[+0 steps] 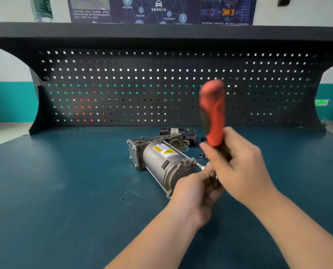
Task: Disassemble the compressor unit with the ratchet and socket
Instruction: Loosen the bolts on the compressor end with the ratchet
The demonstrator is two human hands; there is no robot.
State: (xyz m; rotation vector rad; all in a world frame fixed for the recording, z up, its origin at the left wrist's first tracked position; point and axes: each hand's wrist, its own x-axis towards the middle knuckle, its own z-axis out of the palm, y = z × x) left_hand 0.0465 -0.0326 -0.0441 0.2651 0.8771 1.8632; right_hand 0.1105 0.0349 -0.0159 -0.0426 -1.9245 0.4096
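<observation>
The compressor unit (158, 158) lies on its side on the dark green table (64, 200), its grey cylinder pointing toward the person, the finned head away toward the pegboard (142, 90). The right hand (237, 167) grips the ratchet (213, 115) low on its handle, fingers wrapped round it; the red and black handle stands up, blurred, above the hand. The left hand (196, 189) sits just beside the near end cap of the unit, fingertips pinching the metal socket (201, 166) and shaft at the bolt there. Both hands meet at that near right corner of the unit. Behind the unit, black detached parts (187, 135) and a small spring lie on the table, with a loose nut (200, 154) near the right hand.
</observation>
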